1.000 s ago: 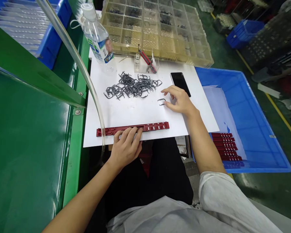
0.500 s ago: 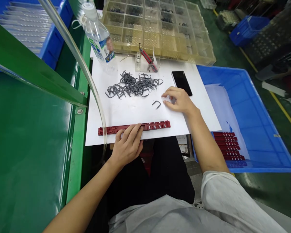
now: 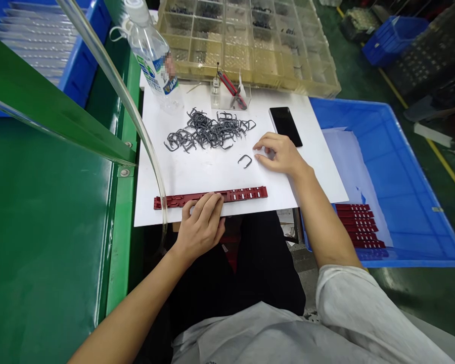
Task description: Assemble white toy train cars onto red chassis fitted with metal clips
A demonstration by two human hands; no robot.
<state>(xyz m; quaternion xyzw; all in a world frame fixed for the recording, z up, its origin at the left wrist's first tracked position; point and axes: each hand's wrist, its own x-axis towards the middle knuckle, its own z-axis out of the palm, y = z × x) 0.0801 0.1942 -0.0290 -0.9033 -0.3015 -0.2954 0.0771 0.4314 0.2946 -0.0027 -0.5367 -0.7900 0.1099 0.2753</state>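
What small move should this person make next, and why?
Probably the right hand should pick up the lone dark grey U-shaped clip: it lies just beside the fingertips, apart from the tangled grey pile, while the left hand steadies the long red slotted strip.

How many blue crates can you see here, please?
3: a large blue crate at the person's right, holding red strips; a blue crate at top left; a small blue crate at top right. More may lie out of view.
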